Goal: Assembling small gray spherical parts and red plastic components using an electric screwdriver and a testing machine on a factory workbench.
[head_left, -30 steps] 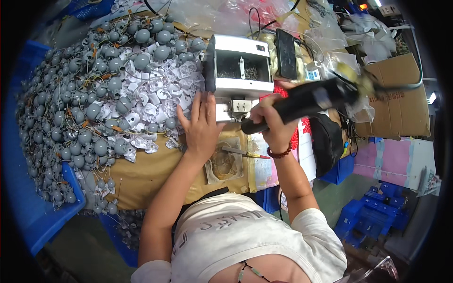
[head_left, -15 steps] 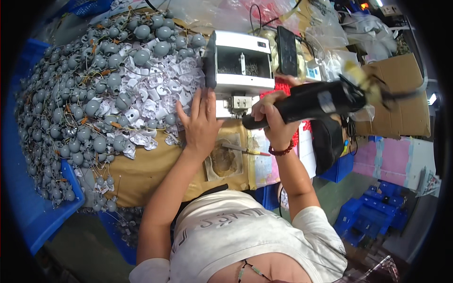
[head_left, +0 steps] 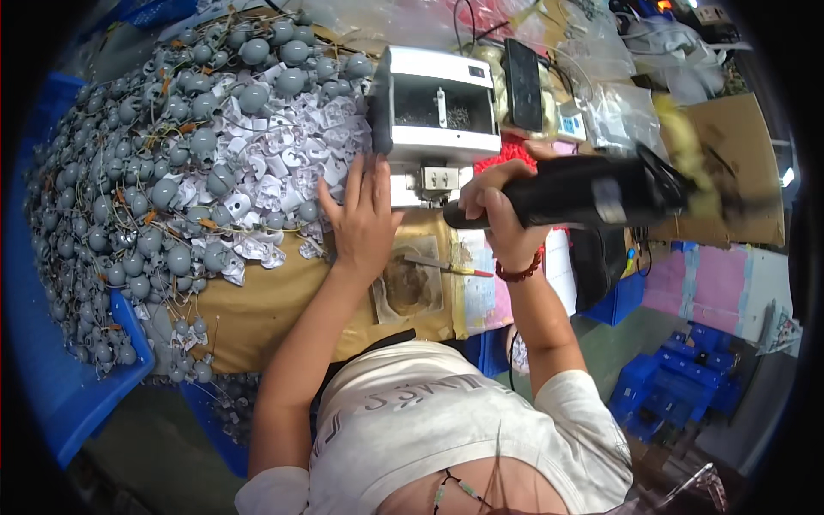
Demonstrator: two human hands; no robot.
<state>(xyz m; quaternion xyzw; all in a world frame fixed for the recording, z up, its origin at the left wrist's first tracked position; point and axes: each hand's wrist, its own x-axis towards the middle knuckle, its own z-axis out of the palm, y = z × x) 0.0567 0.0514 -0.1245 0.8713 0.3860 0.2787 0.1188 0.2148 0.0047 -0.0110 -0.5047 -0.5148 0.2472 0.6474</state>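
My right hand is wrapped around a black electric screwdriver, tilted so its narrow end is beside a small metal block. That block sits at the front of a white screw feeder, whose open hopper holds many small screws. The very tip of the screwdriver is too small to make out. My left hand lies with fingers apart, its fingertips by the feeder's lower left corner. Nothing shows in it. To its left are white plastic parts in a loose pile.
Many grey round wired parts heap across the left. A red-handled blade lies on a tray near me. A phone leans right of the feeder. A black pouch, cardboard and blue bins are at the right.
The screwdriver's cable end has swung slightly right and blurs with motion. My right hand keeps its grip, shifted slightly right. My left hand has stayed nearly still.
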